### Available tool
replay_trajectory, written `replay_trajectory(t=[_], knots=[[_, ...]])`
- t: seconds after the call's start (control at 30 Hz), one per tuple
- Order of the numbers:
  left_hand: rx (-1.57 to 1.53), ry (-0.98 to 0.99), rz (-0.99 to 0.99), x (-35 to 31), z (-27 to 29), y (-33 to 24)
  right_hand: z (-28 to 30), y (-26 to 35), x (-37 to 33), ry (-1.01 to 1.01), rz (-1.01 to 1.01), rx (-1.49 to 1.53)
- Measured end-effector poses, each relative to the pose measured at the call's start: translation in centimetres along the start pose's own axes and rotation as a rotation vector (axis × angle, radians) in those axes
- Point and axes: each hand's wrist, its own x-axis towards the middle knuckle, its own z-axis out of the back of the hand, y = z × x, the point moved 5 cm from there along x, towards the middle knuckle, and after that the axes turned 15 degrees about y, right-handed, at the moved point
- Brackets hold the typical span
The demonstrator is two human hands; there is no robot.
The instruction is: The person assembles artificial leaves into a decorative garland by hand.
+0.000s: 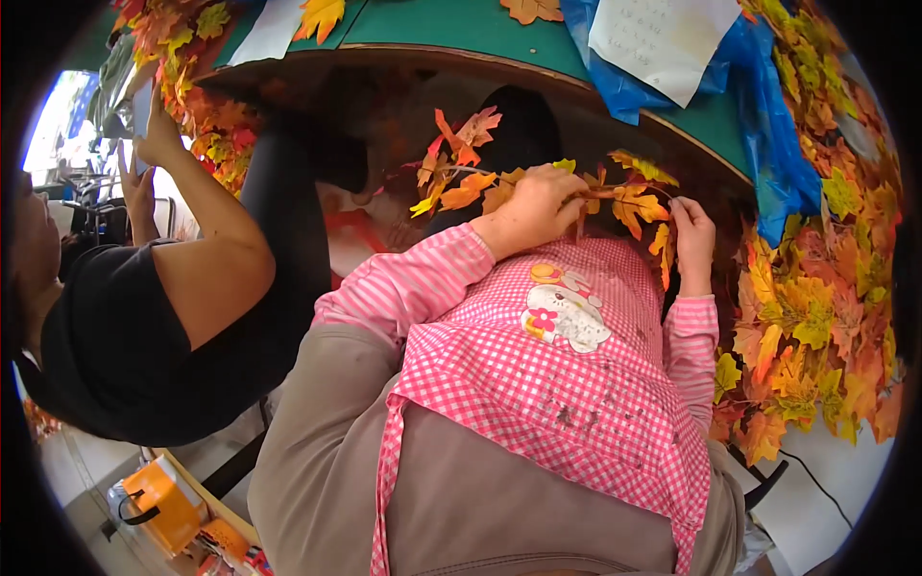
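Observation:
Across my lap, just above the pink checked apron [538,384], lies an artificial maple branch [464,190] with orange, red and yellow leaves. My left hand [540,206] is closed around the middle of its stem, the back of the hand turned up. To the right, my right hand [693,235] pinches the thin stem end of the branch between thumb and fingertips. Orange leaves [636,206] stick out between the two hands, and one hangs beside the right fingers. What lies under my left palm is hidden.
A green table [461,29] curves ahead, with a blue plastic bag [768,125] and a written paper sheet [658,43]. Heaps of artificial leaves [816,317] hang at the right. A person in black [144,317] sits at the left, hands raised. An orange box [161,504] stands lower left.

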Motion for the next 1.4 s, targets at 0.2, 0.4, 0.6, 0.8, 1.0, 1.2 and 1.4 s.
replay_trajectory(t=[0.2, 0.4, 0.6, 0.8, 1.0, 1.2, 1.4], knots=[[0.091, -0.081, 0.001, -0.9, 3.6, -2.3, -0.1, 0.5, -0.5, -0.017, 0.0, -0.091], [-0.139, -0.694, 0.3, -7.2, 12.3, 4.1, 0.5, -0.3, -0.2, -0.013, -0.065, -0.09], [-0.128, -0.542, 0.833, -12.5, 10.6, 11.6, 0.9, -0.4, 0.2, -0.027, -0.067, -0.216], [-0.27, -0.255, 0.788, -12.5, 9.6, 14.3, 0.7, -0.4, -0.3, -0.033, -0.156, -0.209], [-0.262, -0.007, 0.657, -10.3, 7.8, 11.2, 0.3, -0.9, 0.0, -0.038, -0.064, -0.211], [-0.455, -0.003, 0.667, -10.5, 8.2, 10.4, 0.6, -1.5, -0.2, -0.004, -0.086, -0.163], [-0.734, -0.047, 0.771, -10.7, 8.3, 10.7, 0.2, -1.2, 0.6, -0.023, -0.029, -0.181]])
